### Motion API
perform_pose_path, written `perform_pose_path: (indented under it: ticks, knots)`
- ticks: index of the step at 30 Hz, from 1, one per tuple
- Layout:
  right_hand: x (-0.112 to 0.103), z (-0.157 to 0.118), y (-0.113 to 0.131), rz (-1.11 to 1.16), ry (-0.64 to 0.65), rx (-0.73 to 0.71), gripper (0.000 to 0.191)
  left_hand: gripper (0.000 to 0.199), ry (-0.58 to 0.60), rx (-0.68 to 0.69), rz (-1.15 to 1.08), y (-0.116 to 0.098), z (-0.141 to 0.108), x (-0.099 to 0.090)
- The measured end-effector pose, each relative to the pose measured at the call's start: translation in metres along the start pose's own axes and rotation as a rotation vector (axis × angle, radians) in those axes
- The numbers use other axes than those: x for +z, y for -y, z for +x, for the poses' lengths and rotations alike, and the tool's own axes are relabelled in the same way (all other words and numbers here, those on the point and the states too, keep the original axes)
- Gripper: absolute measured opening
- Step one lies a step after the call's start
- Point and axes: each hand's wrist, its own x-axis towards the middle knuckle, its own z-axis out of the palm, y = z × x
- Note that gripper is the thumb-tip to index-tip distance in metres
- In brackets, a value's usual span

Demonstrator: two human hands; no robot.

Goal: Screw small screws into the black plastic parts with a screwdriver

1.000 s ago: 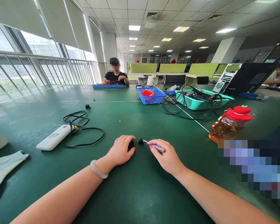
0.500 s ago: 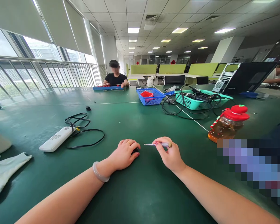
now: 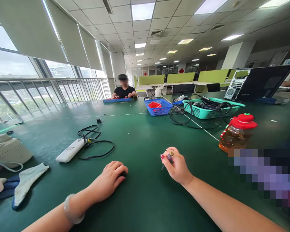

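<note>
Since a second ago, you tipped the screwdriver (image 3: 168,157) upright in your right hand (image 3: 177,167), grip clamped on it; your left hand (image 3: 110,178) covered the black part (image 3: 122,174) on the desk (image 3: 140,141). Tip and part sat apart; joining looked undone.

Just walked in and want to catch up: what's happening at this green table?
A person sits at the green table. Their left hand covers a small black object on the surface. Their right hand holds a slim screwdriver upright, tip down by the table. A white power strip lies to the left, an amber bottle to the right.
</note>
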Motion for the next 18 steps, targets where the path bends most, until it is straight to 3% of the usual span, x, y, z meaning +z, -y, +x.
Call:
perform_pose_path:
  ticks: [7,12,18]
  knots:
    - [0.0,0.001,0.002,-0.013,0.008,0.01,0.038,0.018,-0.131,-0.19,0.029,0.065,-0.068,-0.025]
    - [0.0,0.001,0.001,-0.022,0.012,0.009,0.038,0.022,-0.272,-0.22,0.014,0.09,-0.078,-0.03]
    - [0.0,0.0,0.0,-0.024,0.012,0.015,0.04,0.029,-0.449,-0.282,-0.157,0.098,-0.085,-0.032]
